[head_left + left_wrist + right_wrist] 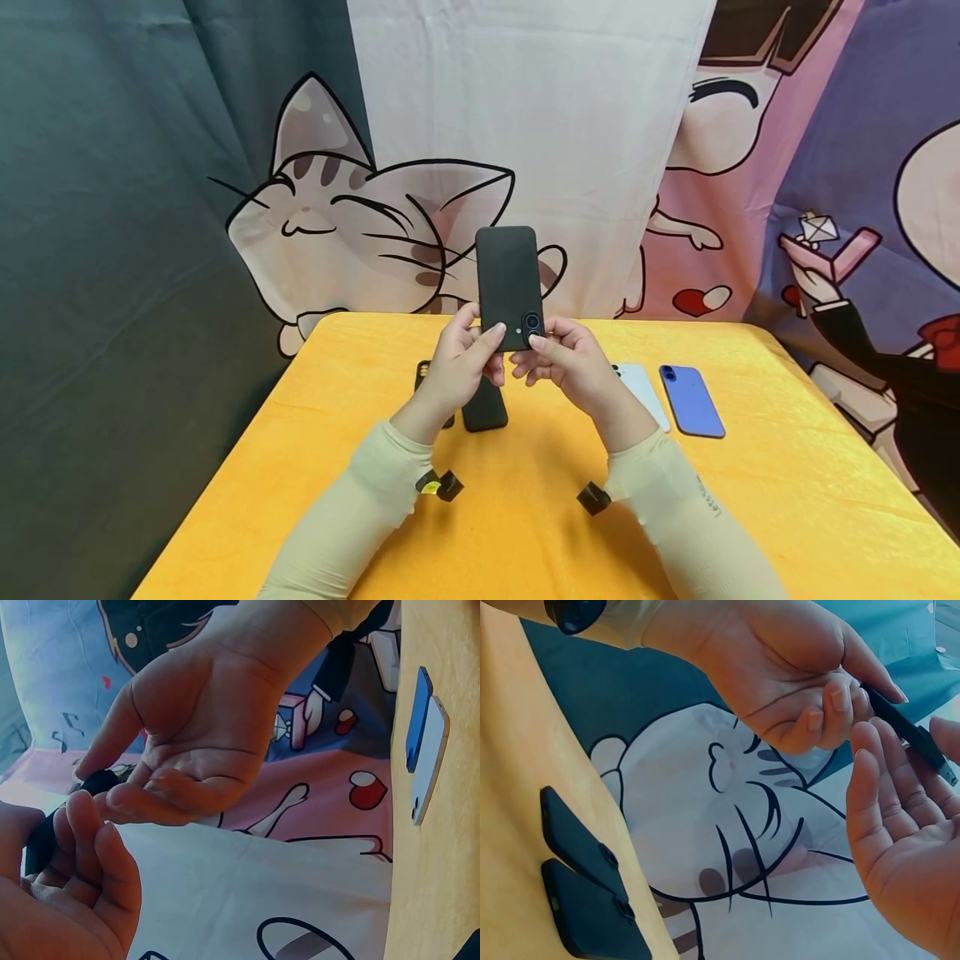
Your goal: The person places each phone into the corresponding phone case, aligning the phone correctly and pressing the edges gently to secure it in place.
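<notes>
Head view: both hands' grip pinches upright matte-black phone (509, 283) — 2 lenses low.

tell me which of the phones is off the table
The black phone, held upright by both hands; the blue one, white one and other black ones lie flat.

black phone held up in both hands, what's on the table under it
Under the raised black phone, two dark phones lie on the yellow table, side by side in the right wrist view. The left hand covers most of one; the right hand hides nothing of them.
</notes>
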The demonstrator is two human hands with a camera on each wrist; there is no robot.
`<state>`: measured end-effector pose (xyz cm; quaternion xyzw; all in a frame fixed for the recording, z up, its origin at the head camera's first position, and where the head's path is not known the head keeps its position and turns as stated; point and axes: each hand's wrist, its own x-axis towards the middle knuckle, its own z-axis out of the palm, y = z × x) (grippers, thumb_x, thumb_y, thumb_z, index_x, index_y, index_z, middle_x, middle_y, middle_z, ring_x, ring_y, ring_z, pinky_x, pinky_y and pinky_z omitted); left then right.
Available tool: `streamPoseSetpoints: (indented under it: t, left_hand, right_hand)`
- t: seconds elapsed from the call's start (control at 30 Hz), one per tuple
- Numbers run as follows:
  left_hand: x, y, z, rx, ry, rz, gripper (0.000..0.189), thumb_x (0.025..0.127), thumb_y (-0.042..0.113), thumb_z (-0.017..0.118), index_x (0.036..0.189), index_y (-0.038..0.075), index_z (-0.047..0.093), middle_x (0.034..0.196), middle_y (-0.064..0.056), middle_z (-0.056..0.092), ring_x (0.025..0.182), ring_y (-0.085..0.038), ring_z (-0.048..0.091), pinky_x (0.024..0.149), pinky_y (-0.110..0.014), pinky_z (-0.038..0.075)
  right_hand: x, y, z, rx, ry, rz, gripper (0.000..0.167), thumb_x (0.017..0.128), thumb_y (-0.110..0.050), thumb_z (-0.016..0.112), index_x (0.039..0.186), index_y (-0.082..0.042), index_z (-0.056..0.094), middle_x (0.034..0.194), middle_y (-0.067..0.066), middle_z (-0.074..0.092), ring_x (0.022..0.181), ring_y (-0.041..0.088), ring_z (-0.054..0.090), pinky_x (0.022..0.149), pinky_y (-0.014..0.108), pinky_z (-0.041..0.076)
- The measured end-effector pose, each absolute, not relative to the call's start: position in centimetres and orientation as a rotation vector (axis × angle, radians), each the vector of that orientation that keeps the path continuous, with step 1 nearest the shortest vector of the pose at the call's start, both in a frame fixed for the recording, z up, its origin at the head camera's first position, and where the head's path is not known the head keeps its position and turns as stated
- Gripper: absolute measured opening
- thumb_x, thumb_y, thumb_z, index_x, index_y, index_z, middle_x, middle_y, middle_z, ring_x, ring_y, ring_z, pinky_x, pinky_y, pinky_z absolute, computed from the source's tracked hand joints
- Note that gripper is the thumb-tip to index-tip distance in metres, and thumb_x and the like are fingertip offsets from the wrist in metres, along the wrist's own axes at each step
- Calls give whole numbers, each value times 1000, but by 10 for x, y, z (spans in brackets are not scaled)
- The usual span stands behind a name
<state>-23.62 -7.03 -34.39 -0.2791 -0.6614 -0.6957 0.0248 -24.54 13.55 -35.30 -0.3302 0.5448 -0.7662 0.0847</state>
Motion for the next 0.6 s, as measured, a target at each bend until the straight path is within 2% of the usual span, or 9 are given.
streamPoseSetpoints:
  t: [0.13,0.37,0.6]
  left_hand:
    - [-237,-70,-345,-892,-2039,-2140,25,109,20,52,128,6,48,68,-2,59,52,-13,60,61,-27,60]
    - [-235,-71,-344,-987,-2047,-2090,27,108,13,51,130,-1,52,67,-12,59,48,-14,58,55,-26,57]
    - [-229,-69,-342,-1140,-2024,-2150,28,109,16,49,125,-7,52,66,-5,60,47,-13,58,56,-25,55]
  right_hand:
    - [-248,140,-352,-971,1651,-2233,14,105,-9,51,105,-14,64,89,0,79,75,13,76,67,27,61]
    - [-252,150,-350,-1027,1640,-2229,17,106,-8,51,110,-14,66,90,0,78,73,13,76,68,26,62]
    - [-252,161,-347,-1137,1629,-2239,28,106,-2,48,125,-15,64,98,-2,79,74,9,74,68,25,61]
